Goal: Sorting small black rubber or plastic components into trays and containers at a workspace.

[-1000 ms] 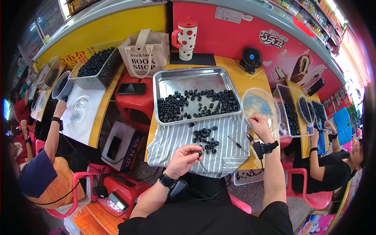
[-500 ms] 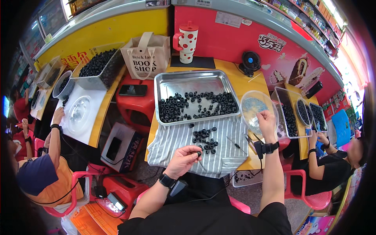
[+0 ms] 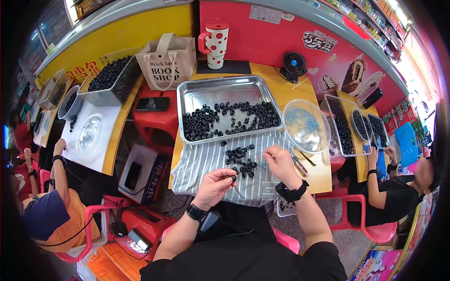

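In my left hand, low over the grey striped cloth, a small black ring-shaped part is pinched between thumb and fingertips. My right hand hovers over the cloth's right side, fingers pinched together; anything in them is too small to make out. A loose group of black parts lies on the cloth between the hands. Beyond it sits a metal tray holding many more of them. Right of the tray, a clear round lid bears tiny bluish bits.
Hand tools lie by my right wrist. A small black fan, a dotted tumbler and a cloth bag stand at the back. Co-workers sit on both sides. A red stool with a phone is left of my table.
My right hand has left the clear lid and come left and nearer, over the cloth beside my left hand. The left hand still pinches the black part.
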Demonstrator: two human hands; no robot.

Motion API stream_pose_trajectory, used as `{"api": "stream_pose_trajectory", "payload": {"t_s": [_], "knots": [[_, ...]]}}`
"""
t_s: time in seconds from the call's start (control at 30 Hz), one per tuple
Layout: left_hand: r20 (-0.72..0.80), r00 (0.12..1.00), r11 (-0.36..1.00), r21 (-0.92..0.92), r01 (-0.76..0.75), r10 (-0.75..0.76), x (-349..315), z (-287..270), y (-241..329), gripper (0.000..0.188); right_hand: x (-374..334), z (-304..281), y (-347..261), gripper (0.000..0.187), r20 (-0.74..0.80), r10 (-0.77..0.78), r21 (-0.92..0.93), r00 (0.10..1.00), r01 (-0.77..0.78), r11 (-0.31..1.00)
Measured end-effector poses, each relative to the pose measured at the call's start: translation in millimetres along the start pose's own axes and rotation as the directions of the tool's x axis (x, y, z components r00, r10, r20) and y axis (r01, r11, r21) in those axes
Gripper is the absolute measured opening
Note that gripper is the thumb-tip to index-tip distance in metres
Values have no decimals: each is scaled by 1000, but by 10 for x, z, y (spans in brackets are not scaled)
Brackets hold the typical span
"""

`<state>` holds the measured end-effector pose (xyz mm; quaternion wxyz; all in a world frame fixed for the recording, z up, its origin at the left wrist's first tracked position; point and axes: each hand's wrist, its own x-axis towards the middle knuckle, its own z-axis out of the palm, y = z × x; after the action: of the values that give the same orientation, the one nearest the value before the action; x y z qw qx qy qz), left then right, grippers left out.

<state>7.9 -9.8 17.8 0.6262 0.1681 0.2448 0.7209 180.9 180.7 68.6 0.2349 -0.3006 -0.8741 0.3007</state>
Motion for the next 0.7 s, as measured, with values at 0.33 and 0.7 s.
{"api": "stream_pose_trajectory", "payload": {"t_s": [0.33, 0.7], "knots": [[16, 1000, 999, 28, -26, 25, 17, 25, 19, 25, -446, -175, -169, 14, 84, 122, 4, 989, -123, 992], [-13, 1000, 997, 71, 2, -2, -52, 72, 5, 25, -668, 49, -254, 13, 11, 80, -197, 997, -77, 977]]}}
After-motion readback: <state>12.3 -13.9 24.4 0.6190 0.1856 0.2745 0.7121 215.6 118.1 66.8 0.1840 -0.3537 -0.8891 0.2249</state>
